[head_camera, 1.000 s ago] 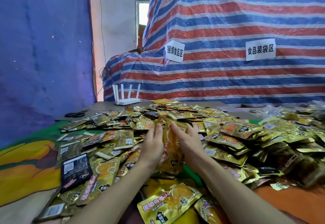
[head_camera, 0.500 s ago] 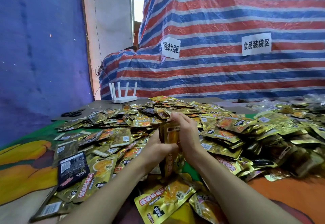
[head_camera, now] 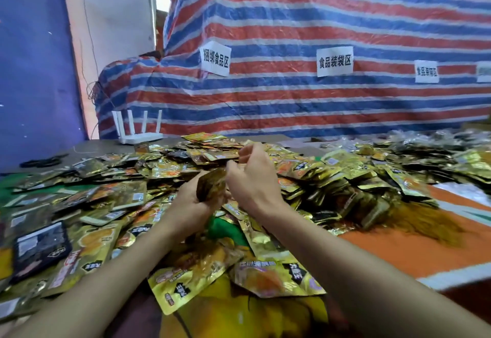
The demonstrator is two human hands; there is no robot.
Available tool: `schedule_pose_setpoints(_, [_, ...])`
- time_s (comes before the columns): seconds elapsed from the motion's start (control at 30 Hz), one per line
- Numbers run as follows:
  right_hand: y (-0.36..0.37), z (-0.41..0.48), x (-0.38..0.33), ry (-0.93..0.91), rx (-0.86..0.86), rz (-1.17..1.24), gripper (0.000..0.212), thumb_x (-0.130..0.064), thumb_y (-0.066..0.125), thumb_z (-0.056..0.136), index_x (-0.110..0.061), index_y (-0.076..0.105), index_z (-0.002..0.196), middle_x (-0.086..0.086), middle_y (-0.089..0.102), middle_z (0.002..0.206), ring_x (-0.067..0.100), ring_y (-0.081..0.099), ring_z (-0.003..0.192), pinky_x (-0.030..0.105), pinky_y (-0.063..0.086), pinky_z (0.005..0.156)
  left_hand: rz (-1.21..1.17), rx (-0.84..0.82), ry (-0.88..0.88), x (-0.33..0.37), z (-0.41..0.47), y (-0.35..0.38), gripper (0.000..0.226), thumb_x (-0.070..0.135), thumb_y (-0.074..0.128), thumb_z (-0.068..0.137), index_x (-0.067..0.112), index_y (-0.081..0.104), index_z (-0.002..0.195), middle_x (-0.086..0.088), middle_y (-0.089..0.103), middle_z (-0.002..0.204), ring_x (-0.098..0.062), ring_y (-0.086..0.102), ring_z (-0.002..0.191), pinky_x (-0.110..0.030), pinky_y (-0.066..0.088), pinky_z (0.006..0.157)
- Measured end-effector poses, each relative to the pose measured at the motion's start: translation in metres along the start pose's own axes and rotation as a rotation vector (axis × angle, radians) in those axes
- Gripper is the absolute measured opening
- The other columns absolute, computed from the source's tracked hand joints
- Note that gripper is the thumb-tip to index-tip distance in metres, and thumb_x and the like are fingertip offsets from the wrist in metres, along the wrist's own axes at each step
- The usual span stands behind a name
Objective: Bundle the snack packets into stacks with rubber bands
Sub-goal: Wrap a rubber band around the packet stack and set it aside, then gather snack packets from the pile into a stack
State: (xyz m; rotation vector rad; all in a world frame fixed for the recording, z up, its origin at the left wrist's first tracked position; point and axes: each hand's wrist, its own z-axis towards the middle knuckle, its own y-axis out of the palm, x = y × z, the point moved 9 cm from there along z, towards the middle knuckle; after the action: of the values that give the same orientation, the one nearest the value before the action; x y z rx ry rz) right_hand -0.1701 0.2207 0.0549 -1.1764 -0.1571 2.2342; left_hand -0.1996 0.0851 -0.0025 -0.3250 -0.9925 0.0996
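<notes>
**Left hand holds a small stack over the heap**

Your left hand (head_camera: 195,202) has its fingers wrapped round a small stack of packets (head_camera: 211,185), held upright just above the table, near the middle. The stack is blurred, so the print on it cannot be read. Your right hand (head_camera: 252,178) is raised just to the right of the stack, its back towards you and its fingers (head_camera: 246,153) curled. Whether they pinch a rubber band or anything else cannot be told.

Loose gold snack packets (head_camera: 332,173) lie in a broad heap across the table, thickest to the right of your hands and thinner on the left. Two larger gold packets (head_camera: 276,276) lie nearest you, between your forearms. A black packet (head_camera: 39,250) lies at the near left. The table's printed cloth (head_camera: 398,252) shows orange at the near right.

At the far left stand a white router (head_camera: 138,135) with four antennas and, further left, black scissors (head_camera: 39,163). Behind the table hangs a striped tarp (head_camera: 318,24) bearing paper labels (head_camera: 335,61).
</notes>
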Motion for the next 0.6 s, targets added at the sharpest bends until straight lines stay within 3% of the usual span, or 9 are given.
schedule_pose_setpoints(0.13, [-0.071, -0.004, 0.031, 0.056, -0.028, -0.296, 0.016, -0.034, 0.058, 0.089, -0.018, 0.060, 0.088, -0.005, 0.065, 0.079, 0.019, 0.062, 0.078, 0.039, 0.054, 0.071, -0.016, -0.028, -0.141, -0.010, -0.001, 0.006, 0.019, 0.018, 0.071, 0.091, 0.027, 0.060, 0.104, 0.002, 0.071, 0.098, -0.011, 0.065, 0.084, -0.025, 0.045, 0.068])
schedule_pose_setpoints(0.23, [-0.136, 0.000, 0.077, 0.264, -0.218, -0.687, 0.022, -0.029, 0.059, 0.084, -0.012, 0.057, 0.070, 0.003, 0.062, 0.064, 0.024, 0.061, 0.063, 0.032, 0.049, 0.060, -0.052, -0.029, -0.166, -0.008, -0.004, 0.008, 0.021, 0.014, 0.061, 0.096, 0.004, 0.060, 0.114, -0.015, 0.070, 0.103, -0.019, 0.066, 0.095, -0.025, 0.042, 0.071])
schedule_pose_setpoints(0.3, [-0.177, -0.002, 0.103, 0.368, -0.314, -0.924, 0.018, -0.024, 0.060, 0.082, -0.012, 0.054, 0.071, 0.004, 0.060, 0.064, 0.025, 0.059, 0.062, 0.030, 0.048, 0.058, -0.058, -0.007, -0.173, -0.007, -0.004, 0.004, 0.023, 0.012, 0.060, 0.096, -0.001, 0.059, 0.115, -0.022, 0.068, 0.105, -0.029, 0.063, 0.101, -0.029, 0.044, 0.075])
schedule_pose_setpoints(0.37, [-0.208, -0.006, 0.120, 0.389, -0.286, -1.125, 0.015, -0.026, 0.062, 0.086, -0.013, 0.055, 0.081, 0.003, 0.059, 0.073, 0.024, 0.059, 0.068, 0.030, 0.049, 0.062, -0.075, 0.011, -0.185, -0.006, -0.004, 0.002, 0.020, 0.011, 0.062, 0.095, -0.001, 0.059, 0.110, -0.025, 0.067, 0.104, -0.034, 0.062, 0.100, -0.037, 0.047, 0.081])
schedule_pose_setpoints(0.5, [-0.230, -0.019, 0.146, 0.413, -0.175, -1.182, 0.012, -0.015, 0.057, 0.088, -0.016, 0.049, 0.080, 0.000, 0.052, 0.076, 0.021, 0.052, 0.066, 0.031, 0.043, 0.066, -0.093, 0.018, -0.216, -0.008, -0.006, 0.000, 0.018, 0.009, 0.063, 0.093, -0.002, 0.061, 0.106, -0.024, 0.069, 0.102, -0.036, 0.063, 0.101, -0.041, 0.047, 0.087])
schedule_pose_setpoints(0.6, [-0.229, -0.024, 0.161, 0.436, -0.199, -1.173, 0.013, -0.011, 0.054, 0.087, -0.016, 0.043, 0.082, -0.002, 0.047, 0.073, 0.025, 0.052, 0.074, 0.029, 0.042, 0.063, -0.109, 0.018, -0.227, -0.008, -0.007, -0.001, 0.017, 0.009, 0.064, 0.092, -0.001, 0.063, 0.106, -0.021, 0.070, 0.101, -0.035, 0.065, 0.100, -0.041, 0.048, 0.086])
